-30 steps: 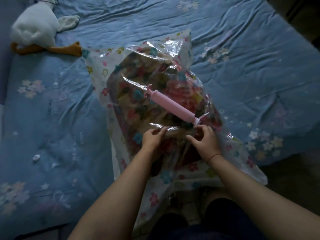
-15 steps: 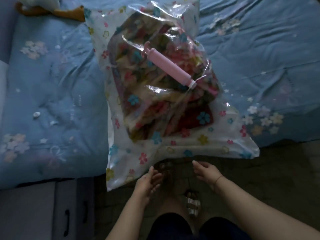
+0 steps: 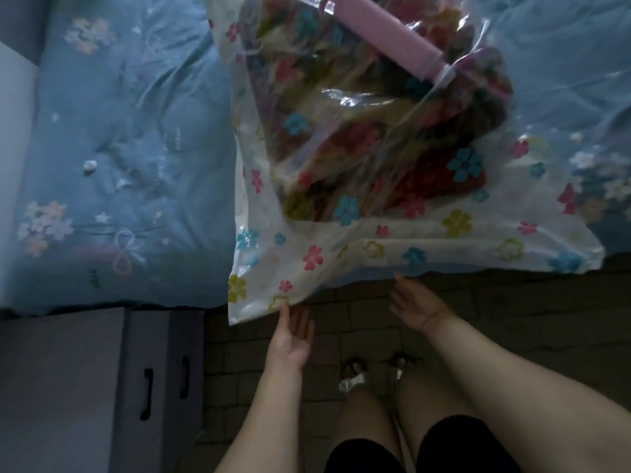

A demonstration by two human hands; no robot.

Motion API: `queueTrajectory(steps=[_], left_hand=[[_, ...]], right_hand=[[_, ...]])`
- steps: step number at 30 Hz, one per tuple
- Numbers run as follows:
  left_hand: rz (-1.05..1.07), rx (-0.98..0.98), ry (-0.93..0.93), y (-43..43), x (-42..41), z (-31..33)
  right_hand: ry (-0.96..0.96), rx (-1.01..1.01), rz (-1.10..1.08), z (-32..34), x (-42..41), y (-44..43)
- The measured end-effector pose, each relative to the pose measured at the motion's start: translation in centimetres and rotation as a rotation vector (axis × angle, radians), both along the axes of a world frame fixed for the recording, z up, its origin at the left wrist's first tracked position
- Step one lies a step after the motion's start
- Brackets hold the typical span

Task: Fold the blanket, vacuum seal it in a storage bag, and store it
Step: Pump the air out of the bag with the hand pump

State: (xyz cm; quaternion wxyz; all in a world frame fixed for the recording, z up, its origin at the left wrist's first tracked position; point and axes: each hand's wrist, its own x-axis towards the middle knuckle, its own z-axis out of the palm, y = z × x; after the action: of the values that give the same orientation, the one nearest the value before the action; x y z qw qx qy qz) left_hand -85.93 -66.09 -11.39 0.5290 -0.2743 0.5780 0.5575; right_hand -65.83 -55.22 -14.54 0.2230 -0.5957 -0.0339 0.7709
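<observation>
1. Grey boxes (image 3: 68,387) at lower left, under the bed edge. Dark handle slots (image 3: 147,392) on their near faces.
2. Bed sheet (image 3: 119,131), blue with a pale flower and star print, covers the left and upper right. A small white object (image 3: 89,166) lies on it, well left of the bag.
3. Storage bag (image 3: 426,240) at centre to right, on the bed. Clear plastic with a white backing and coloured flower print. Long axis runs away from the person, leaning slightly right. Far end is cut off by the top of the frame. Near flat end overhangs the bed edge above the floor, its left corner drooping lowest.
4. Blanket (image 3: 358,131) inside the bag: a folded, multicoloured bundle filling the middle. The near strip of the bag is flat.
5. Pink pump (image 3: 386,39) lies on top of the bag. Long axis is diagonal, upper left to lower right, with the white nozzle end at lower right. Upper end is out of frame.
6. Left hand (image 3: 292,339): palm up, fingers straight and spread, holding nothing. Fingertips touch the bag's drooping near-left corner.
7. Right hand (image 3: 418,307): palm up, fingers relaxed and wide, holding nothing. Fingertips at the bag's near edge; cannot tell if they touch it.
8. Brick-pattern floor (image 3: 512,319) below. Feet in pale sandals (image 3: 355,380) between the forearms.
</observation>
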Motion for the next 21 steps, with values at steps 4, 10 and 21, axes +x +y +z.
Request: queueTrajectory(steps=[4, 10, 21], left_hand=[[0.006, 0.066, -0.002, -1.0, -0.6, -0.9], [0.037, 0.166, -0.014, -1.0, -1.9, -2.0], [-0.046, -0.010, 0.167, -3.7, -2.1, 4.4]], right_hand=[[0.052, 0.031, -0.100, -1.3, -1.5, 1.3], [0.076, 0.052, -0.201, -1.0, -2.5, 0.5], [-0.056, 0.139, -0.148, 5.8, 1.0, -5.3]])
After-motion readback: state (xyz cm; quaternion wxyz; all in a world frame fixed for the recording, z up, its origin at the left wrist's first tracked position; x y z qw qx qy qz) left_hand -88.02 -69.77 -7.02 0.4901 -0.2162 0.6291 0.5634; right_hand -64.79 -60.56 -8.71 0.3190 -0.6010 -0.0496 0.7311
